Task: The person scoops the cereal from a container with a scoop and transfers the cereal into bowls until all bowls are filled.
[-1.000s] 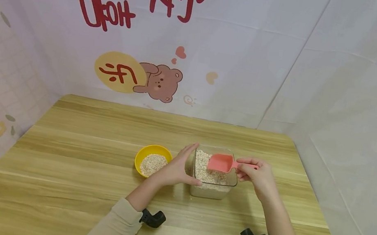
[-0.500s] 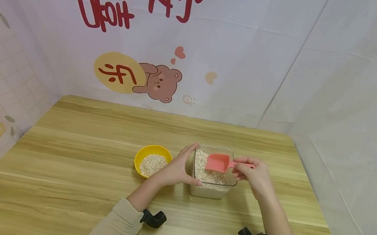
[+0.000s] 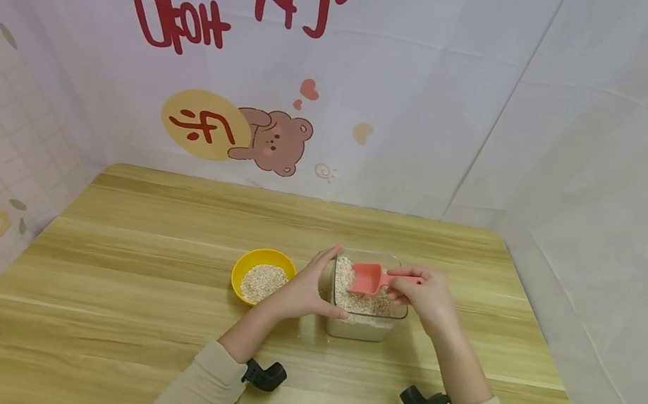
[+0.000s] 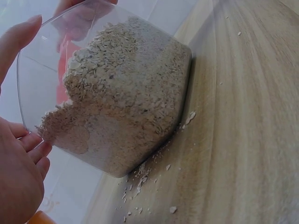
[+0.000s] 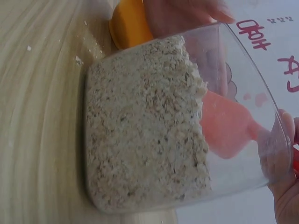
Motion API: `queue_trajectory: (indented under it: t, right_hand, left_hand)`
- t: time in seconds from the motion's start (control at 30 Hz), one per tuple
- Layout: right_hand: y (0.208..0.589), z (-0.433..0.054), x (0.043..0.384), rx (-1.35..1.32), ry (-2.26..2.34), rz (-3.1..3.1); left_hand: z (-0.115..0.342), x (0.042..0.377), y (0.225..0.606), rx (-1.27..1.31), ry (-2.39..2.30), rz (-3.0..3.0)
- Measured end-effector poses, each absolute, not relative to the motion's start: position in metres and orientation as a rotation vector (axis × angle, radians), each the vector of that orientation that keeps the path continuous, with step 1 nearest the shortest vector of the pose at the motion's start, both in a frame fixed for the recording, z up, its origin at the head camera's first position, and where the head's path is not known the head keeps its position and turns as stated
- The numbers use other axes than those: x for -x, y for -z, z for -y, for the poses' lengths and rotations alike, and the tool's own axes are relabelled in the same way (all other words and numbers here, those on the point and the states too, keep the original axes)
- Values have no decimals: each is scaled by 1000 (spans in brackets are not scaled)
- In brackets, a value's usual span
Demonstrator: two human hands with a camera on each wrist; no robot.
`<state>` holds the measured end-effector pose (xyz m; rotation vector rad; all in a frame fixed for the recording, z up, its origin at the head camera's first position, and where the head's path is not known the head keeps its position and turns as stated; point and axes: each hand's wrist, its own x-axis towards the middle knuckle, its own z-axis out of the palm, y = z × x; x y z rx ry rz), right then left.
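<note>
In the head view, a clear square-topped container (image 3: 361, 327) of oat flakes (image 3: 345, 278) stands on the table. My left hand (image 3: 301, 291) holds it from the left, thumb at the near corner and fingers at the far one. My right hand (image 3: 425, 297) pinches the handle of a pink scoop (image 3: 365, 278) over the container's right side. In the right wrist view, the scoop (image 5: 226, 123) reaches inside the clear wall, its front edge against the oats (image 5: 145, 126). How deep that edge sits in the flakes is hard to tell.
A yellow bowl (image 3: 245, 265) with some oats (image 3: 263, 283) in it stands left of the container, partly behind my left hand. Loose flakes (image 4: 140, 179) lie on the wooden table (image 3: 151, 309). Fabric walls with printed drawings stand behind and beside the table.
My right hand has moved left with the pink scoop, bringing its front edge toward the oats on the container's left side. The left hand, container and bowl have stayed put.
</note>
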<state>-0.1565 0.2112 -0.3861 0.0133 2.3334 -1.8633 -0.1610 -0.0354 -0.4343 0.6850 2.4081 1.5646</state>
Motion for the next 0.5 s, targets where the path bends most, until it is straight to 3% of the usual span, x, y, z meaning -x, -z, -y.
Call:
queue_trajectory:
  t: [0.5]
  right_hand:
    - [380,-190,165,-7,1824,-2284]
  left_hand:
    - [35,162,433,-680,-1596,-2357]
